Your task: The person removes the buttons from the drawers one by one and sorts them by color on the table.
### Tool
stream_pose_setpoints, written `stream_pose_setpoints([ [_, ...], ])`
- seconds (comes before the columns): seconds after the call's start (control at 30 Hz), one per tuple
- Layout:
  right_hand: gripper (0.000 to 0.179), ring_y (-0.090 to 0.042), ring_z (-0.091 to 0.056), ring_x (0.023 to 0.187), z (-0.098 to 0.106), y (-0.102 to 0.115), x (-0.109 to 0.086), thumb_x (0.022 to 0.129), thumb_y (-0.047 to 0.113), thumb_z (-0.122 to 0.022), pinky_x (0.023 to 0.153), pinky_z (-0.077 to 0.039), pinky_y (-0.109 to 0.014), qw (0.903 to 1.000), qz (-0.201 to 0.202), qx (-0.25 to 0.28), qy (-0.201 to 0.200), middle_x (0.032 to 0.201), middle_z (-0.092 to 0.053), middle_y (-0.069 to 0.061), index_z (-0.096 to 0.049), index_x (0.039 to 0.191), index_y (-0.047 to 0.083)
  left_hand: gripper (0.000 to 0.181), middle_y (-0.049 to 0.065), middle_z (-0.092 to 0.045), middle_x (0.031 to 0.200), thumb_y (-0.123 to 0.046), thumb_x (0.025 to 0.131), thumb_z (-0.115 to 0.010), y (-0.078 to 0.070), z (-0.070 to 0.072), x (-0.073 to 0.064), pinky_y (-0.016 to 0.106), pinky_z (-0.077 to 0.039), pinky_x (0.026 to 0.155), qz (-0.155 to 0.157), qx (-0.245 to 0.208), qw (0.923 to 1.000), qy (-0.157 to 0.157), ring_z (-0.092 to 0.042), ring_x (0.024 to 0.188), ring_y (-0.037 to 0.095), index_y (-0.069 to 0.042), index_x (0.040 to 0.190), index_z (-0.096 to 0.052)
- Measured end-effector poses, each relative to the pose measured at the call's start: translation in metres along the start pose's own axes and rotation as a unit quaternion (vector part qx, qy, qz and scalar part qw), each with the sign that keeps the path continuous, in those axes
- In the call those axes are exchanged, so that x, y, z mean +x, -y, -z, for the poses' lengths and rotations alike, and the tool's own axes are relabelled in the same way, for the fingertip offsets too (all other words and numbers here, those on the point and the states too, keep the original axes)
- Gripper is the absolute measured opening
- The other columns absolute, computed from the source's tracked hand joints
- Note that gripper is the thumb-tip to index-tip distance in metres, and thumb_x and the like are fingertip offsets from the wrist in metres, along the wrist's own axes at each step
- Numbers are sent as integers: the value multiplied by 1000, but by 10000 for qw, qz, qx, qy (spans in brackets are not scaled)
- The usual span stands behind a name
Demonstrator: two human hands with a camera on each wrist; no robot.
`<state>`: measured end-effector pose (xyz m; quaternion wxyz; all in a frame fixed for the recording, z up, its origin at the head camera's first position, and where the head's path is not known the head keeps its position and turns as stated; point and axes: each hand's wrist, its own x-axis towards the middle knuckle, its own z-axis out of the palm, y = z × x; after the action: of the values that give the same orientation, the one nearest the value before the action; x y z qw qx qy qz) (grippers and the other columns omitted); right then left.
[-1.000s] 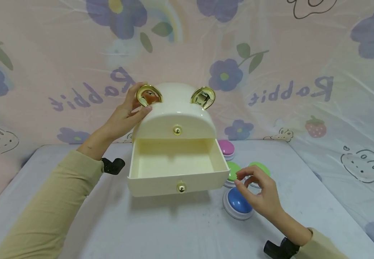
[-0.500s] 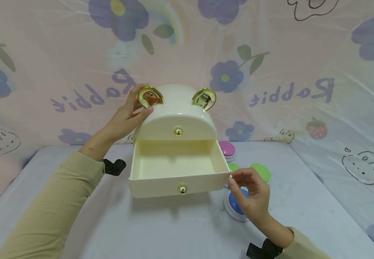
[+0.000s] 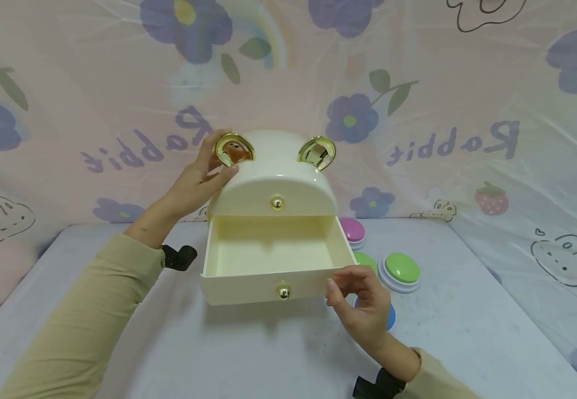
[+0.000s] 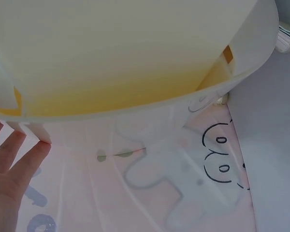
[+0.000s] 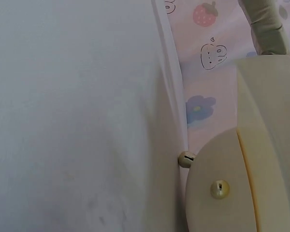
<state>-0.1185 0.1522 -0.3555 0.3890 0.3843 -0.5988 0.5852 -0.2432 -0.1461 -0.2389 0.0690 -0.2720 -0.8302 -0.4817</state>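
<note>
In the head view a cream drawer box (image 3: 278, 188) with gold ears stands mid-table. Its lower drawer (image 3: 278, 249) is pulled out and shows a bare inside; the rounded upper drawer is closed. My left hand (image 3: 190, 183) grips the box by its left ear, fingers behind and thumb in front. In the left wrist view the fingers (image 4: 31, 157) reach up to the box's edge. My right hand (image 3: 363, 305) is at the drawer's front right corner, thumb and fingers loosely bent, overlapping the drawer front right of its gold knob (image 3: 283, 291). No object shows between them.
Right of the box stand round push buttons on white bases: a pink one (image 3: 352, 229), a green one (image 3: 402, 268), another green one (image 3: 366, 260) partly hidden, and a blue one (image 3: 391, 317) mostly behind my right hand. A patterned curtain (image 3: 288, 83) hangs behind the white table (image 3: 168, 332).
My right hand has moved left, from over the buttons to the drawer's front corner, uncovering the right green button. The left hand keeps its hold, and the drawer stays pulled out.
</note>
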Motion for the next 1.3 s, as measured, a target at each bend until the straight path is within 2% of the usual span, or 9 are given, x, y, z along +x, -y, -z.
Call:
stream_pose_setpoints([
  [0.3, 27, -11, -60, 49, -16, -3, -6, 87, 5, -67, 44, -50, -16, 9985, -73, -64, 542, 64, -63, -15, -53, 95, -16, 63, 10, -39, 148, -28, 99, -51, -1, 0, 0, 52, -28, 115, -13, -63, 10000, -12, -32, 142, 30, -40, 148, -13],
  [0.5, 30, -11, -62, 52, -19, -7, -8, 88, 10, -69, 45, -51, -15, 9941, -23, -52, 1079, 65, -64, -15, -55, 100, -14, 63, 10, -40, 147, -28, 99, -51, 0, 0, 1, 51, -28, 115, -42, -42, 10000, -45, -33, 141, 30, -40, 148, -13],
  [0.73, 26, -12, -66, 60, -26, -6, -12, 89, 12, -68, 49, -52, -13, 9871, -348, -33, 1563, 78, -69, -16, -60, 105, -7, 63, 11, -41, 147, -27, 99, -51, -1, 0, 1, 53, -27, 116, -77, -56, 10000, -27, -33, 141, 31, -39, 148, -13],
  [1.03, 25, -14, -71, 69, -32, -8, -17, 88, 12, -70, 49, -49, -11, 9889, -216, -268, 1444, 82, -71, -18, -64, 104, -5, 63, 12, -40, 147, -26, 100, -51, 0, -1, 2, 54, -27, 115, -151, -65, 9999, -47, -33, 141, 31, -38, 149, -13],
  [1.3, 24, -15, -71, 71, -34, -7, -19, 88, 13, -69, 49, -50, -11, 9894, -205, -422, 1377, 84, -72, -18, -64, 103, -5, 63, 11, -41, 146, -26, 100, -51, 0, -1, 1, 52, -29, 115, -126, -83, 9999, -51, -34, 141, 30, -38, 148, -14],
])
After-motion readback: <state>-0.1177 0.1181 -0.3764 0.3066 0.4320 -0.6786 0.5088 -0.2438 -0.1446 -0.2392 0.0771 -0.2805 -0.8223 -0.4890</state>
